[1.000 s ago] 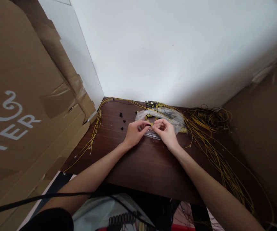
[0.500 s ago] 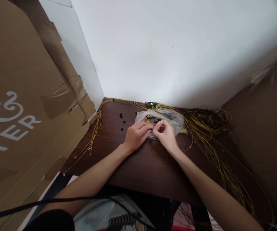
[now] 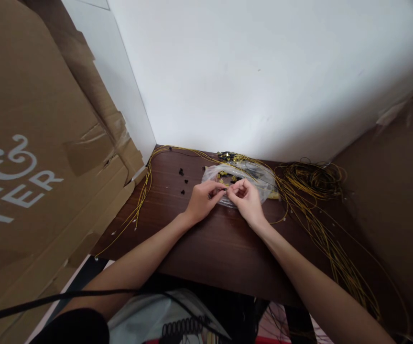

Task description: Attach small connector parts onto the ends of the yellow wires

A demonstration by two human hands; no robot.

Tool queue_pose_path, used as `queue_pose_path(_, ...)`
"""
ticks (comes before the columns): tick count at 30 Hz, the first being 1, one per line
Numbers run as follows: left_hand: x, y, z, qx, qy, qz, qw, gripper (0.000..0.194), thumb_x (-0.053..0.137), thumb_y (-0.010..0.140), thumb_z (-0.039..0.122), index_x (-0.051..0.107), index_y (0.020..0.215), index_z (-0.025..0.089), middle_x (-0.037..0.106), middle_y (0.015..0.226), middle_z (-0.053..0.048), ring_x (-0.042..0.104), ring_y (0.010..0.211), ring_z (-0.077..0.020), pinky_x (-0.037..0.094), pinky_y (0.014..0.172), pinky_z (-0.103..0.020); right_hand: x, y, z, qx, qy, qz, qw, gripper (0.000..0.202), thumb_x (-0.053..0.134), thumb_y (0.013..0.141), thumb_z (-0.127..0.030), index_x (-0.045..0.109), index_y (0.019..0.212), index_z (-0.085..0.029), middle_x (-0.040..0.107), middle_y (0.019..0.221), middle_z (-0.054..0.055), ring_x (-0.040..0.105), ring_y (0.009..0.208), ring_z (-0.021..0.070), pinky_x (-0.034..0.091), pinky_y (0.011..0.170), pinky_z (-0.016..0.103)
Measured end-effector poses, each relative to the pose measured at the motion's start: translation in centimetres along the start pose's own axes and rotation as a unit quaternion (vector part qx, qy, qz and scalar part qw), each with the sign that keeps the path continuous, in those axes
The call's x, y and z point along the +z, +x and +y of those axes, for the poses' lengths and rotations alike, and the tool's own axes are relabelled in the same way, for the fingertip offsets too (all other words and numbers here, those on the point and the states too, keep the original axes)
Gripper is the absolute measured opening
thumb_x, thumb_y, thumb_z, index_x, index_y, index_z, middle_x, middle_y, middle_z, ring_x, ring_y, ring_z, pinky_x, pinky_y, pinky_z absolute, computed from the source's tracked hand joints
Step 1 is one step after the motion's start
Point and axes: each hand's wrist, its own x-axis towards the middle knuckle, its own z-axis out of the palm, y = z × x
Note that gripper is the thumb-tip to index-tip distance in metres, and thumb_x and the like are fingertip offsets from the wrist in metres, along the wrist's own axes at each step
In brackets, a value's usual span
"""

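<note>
My left hand (image 3: pixel 202 198) and my right hand (image 3: pixel 245 198) meet fingertip to fingertip over the near edge of a clear plastic bag (image 3: pixel 264 177). Both are closed in a pinch. Between the fingertips is something small and dark, too tiny to make out. Yellow and black small parts (image 3: pixel 233 178) show in the bag just beyond my fingers. Several small black pieces (image 3: pixel 181 171) lie on the dark brown table (image 3: pixel 206 253) to the left of my left hand.
Yellow wires (image 3: pixel 314 229) run down the right side from a coiled bundle (image 3: pixel 310 177). More thin wires (image 3: pixel 148 179) cross the left side. Cardboard (image 3: pixel 48 143) stands at the left, a white wall (image 3: pixel 228 71) behind. A black cable (image 3: pixel 66 300) crosses in front.
My left hand's fingers have shifted slightly, with a wider gap showing between thumb and forefinger. My right hand stays nearly in place.
</note>
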Motion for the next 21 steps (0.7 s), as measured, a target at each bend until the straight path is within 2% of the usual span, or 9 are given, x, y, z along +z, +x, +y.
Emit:
queue_pose_path(13, 0.0, 0.0, -0.1, 0.007, 0.008, -0.019, 1.0, 0.013, 0.055, 0.079, 0.018, 0.065, 0.086, 0.014, 0.065, 0.078, -0.005, 0.054, 0.062, -0.0104, 0.043, 0.059, -0.021, 0.51, -0.15, 0.46, 0.0, 0.03, -0.003, 1.0, 0.024, 0.062, 0.066, -0.023, 0.038, 0.064, -0.021, 0.053, 0.065, -0.002, 0.049, 0.059, 0.0112, 0.04, 0.059, 0.025)
queue_pose_path(17, -0.05, 0.17, -0.07, -0.027, -0.015, -0.018, 0.999, 0.013, 0.057, 0.078, 0.019, 0.066, 0.085, 0.013, 0.067, 0.077, -0.005, 0.054, 0.06, -0.0101, 0.042, 0.057, -0.021, 0.55, -0.09, 0.45, 0.003, 0.05, -0.001, 0.999, 0.026, 0.063, 0.067, -0.024, 0.038, 0.064, -0.021, 0.053, 0.065, -0.002, 0.05, 0.06, 0.0113, 0.041, 0.06, 0.025)
queue_pose_path(21, -0.04, 0.31, -0.11, -0.105, -0.06, 0.001, 0.993, 0.015, 0.06, 0.074, 0.023, 0.068, 0.084, 0.014, 0.068, 0.074, -0.004, 0.056, 0.059, -0.011, 0.044, 0.058, -0.021, 0.38, -0.17, -0.08, 0.016, 0.083, -0.008, 0.996, 0.027, 0.067, 0.065, -0.025, 0.04, 0.063, -0.02, 0.056, 0.067, -0.002, 0.053, 0.063, 0.012, 0.042, 0.062, 0.026)
